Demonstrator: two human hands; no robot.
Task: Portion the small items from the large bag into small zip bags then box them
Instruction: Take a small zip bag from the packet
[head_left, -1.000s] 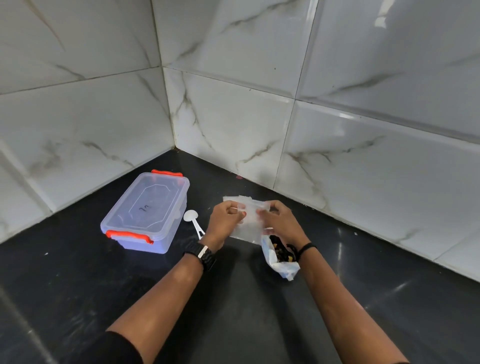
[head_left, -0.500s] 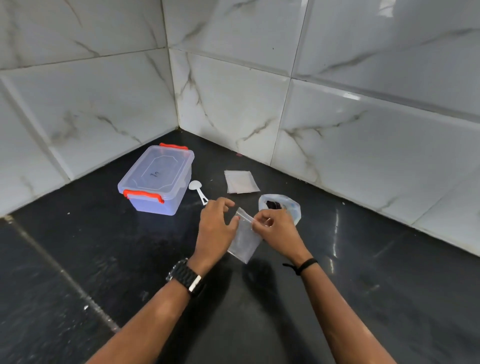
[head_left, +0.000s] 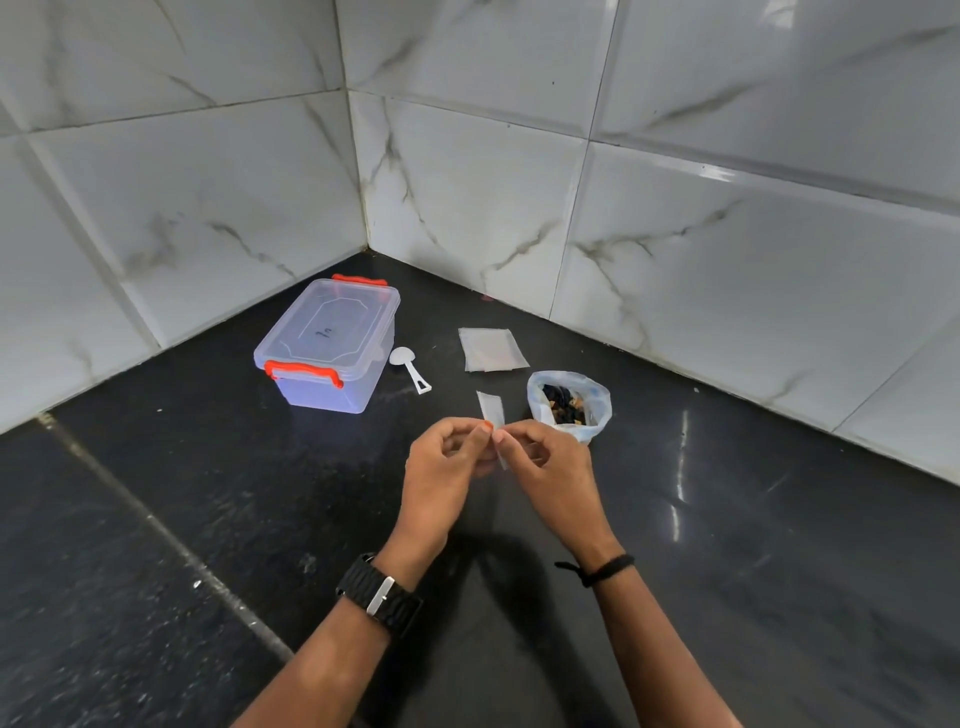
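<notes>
Both hands pinch one small clear zip bag (head_left: 491, 410) held edge-on above the dark counter. My left hand (head_left: 447, 462) grips it from the left and my right hand (head_left: 545, 462) from the right, fingertips meeting at its middle. Just behind my right hand stands the large bag (head_left: 570, 402), its mouth rolled open on dark and tan small items. A stack of flat empty zip bags (head_left: 491, 349) lies farther back. The clear plastic box (head_left: 328, 345) with orange latches sits at the left with its lid on.
A white plastic scoop (head_left: 409, 366) lies between the box and the stack of bags. White marble-look tiled walls (head_left: 467, 182) meet in a corner behind everything. The black counter (head_left: 208, 519) stretches toward me, with a pale seam line at the left.
My hands drew one zip bag off the stack toward me and turned it edge-on. The view tilted downward, so the box, scoop and large bag now sit farther from my hands.
</notes>
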